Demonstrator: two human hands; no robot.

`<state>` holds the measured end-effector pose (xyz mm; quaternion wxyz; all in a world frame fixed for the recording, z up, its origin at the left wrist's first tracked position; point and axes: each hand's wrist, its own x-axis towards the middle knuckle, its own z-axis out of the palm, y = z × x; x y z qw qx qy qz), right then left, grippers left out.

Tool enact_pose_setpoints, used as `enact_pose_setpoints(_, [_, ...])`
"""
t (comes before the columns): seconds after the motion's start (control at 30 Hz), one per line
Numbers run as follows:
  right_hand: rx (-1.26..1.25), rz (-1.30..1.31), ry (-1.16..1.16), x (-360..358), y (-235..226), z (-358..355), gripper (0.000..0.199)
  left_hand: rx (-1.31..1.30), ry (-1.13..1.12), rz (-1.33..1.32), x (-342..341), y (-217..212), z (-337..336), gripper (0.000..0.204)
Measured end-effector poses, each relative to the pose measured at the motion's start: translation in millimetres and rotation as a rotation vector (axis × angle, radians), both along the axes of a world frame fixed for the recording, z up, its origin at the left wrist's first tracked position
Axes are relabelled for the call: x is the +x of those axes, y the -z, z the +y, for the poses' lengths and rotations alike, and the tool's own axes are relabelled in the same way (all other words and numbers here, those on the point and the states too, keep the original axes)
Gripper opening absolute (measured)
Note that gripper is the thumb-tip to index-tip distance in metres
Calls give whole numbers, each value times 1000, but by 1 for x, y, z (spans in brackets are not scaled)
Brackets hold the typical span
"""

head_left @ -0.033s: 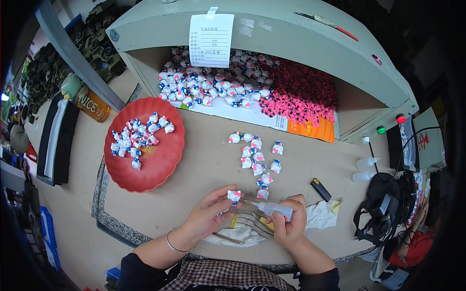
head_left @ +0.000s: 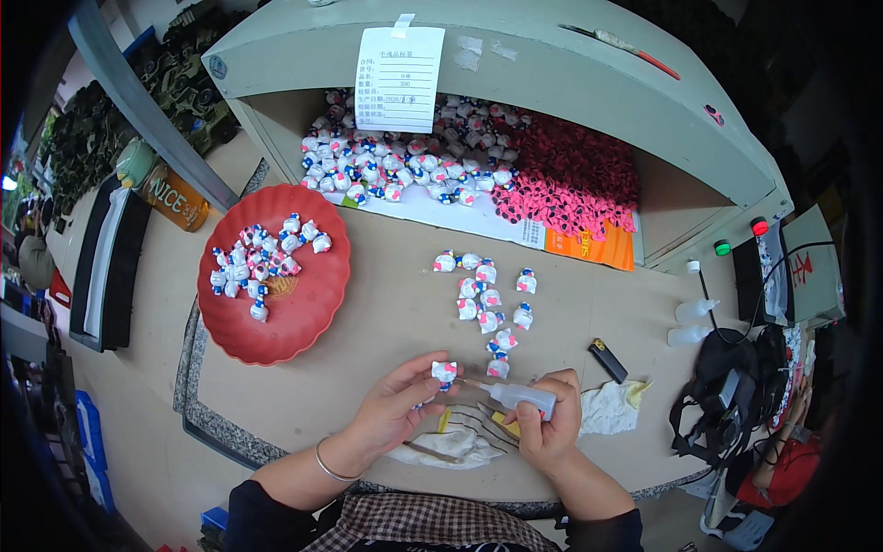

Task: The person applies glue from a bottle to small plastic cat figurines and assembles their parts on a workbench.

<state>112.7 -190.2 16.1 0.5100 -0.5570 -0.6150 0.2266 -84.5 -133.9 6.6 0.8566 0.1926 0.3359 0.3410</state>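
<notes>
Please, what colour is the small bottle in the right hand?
The small bottle is whitish and translucent, seen best in the head view.

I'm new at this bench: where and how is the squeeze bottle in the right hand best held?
Likely by the broad body of the squeeze bottle, coming from the right, as the right hand does: that is its thickest part. The thin nozzle points left toward the small white figurine in the left hand, so that end is better left free.
</notes>
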Motion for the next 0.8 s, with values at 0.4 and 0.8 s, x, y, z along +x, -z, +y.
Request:
enact_pose_setpoints(0.4, [-62, 179, -9, -6, 1, -1, 17, 44, 33, 42, 3, -1, 1, 38])
enact_pose_setpoints(0.8, [-2, 1, -50, -4, 2, 3, 18, 117, 71, 173, 6, -5, -1, 43])
